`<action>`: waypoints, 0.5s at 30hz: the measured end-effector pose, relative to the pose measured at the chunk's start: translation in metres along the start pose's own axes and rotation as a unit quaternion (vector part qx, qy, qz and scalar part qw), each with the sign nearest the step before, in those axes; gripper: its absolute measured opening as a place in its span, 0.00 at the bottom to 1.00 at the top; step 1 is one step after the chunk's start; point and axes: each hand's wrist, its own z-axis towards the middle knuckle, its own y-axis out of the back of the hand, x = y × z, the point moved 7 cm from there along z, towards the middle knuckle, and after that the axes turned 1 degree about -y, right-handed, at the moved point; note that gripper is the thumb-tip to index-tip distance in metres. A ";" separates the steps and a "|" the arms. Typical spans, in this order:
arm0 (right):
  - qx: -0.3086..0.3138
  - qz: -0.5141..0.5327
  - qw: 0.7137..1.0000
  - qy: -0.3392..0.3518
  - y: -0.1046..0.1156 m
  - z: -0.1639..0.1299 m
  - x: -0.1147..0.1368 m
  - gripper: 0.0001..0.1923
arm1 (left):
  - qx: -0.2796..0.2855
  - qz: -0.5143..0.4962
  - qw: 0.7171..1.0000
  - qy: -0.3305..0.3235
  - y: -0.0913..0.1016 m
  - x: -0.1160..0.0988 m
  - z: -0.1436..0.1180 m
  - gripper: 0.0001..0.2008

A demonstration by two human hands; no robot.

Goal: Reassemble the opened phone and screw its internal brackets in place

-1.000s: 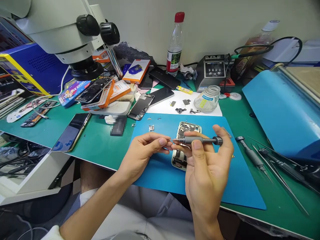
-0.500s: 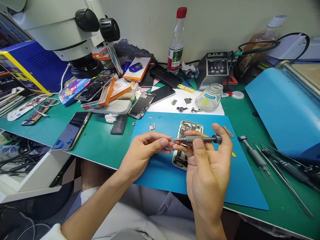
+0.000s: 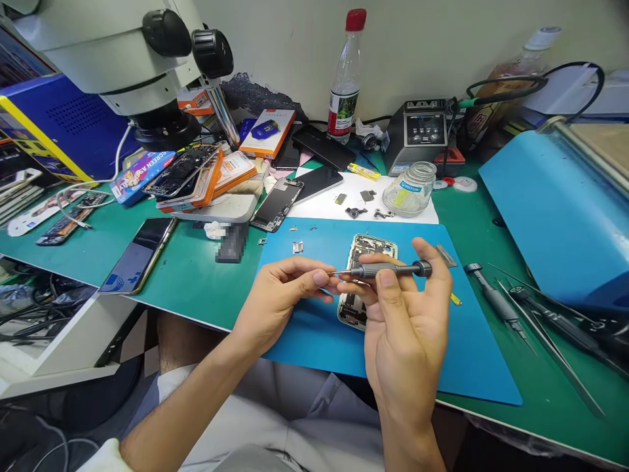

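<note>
My right hand [image 3: 407, 321] holds a grey precision screwdriver [image 3: 383, 270] level, thumb and fingers round its handle, the tip pointing left. At that tip, my left hand [image 3: 282, 292] pinches the thin end of the shaft between thumb and forefinger; whether a small screw is also there is hidden. Below and behind my right hand, an opened phone [image 3: 351, 308] with its inner parts showing lies on a blue mat [image 3: 314, 341]. A small metal part [image 3: 297, 247] rests on the mat to the left of the phone.
Tweezers [image 3: 555, 354] and another screwdriver [image 3: 496, 295] lie at the right. A glass jar [image 3: 410, 190] and small phone parts sit on white paper [image 3: 319, 208] behind. A microscope [image 3: 147, 72] overhangs the left, above stacked boxes [image 3: 196, 190]. A phone [image 3: 140, 255] lies at the left edge.
The whole view has shifted slightly. Both hands keep the same grip on the screwdriver, with hardly any movement against the mat.
</note>
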 end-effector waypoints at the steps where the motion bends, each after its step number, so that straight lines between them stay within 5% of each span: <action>1: 0.000 0.000 1.000 0.000 0.000 0.000 0.000 0.30 | 0.001 0.004 1.000 -0.002 0.000 0.000 0.000 0.12; 11: -0.007 0.053 0.997 -0.056 0.018 0.011 0.005 0.30 | 0.034 0.139 0.989 -0.035 -0.004 -0.003 -0.004 0.20; 15: -0.079 -0.113 0.984 0.112 0.052 0.003 0.040 0.31 | 0.076 0.261 0.961 -0.058 -0.018 -0.002 -0.010 0.13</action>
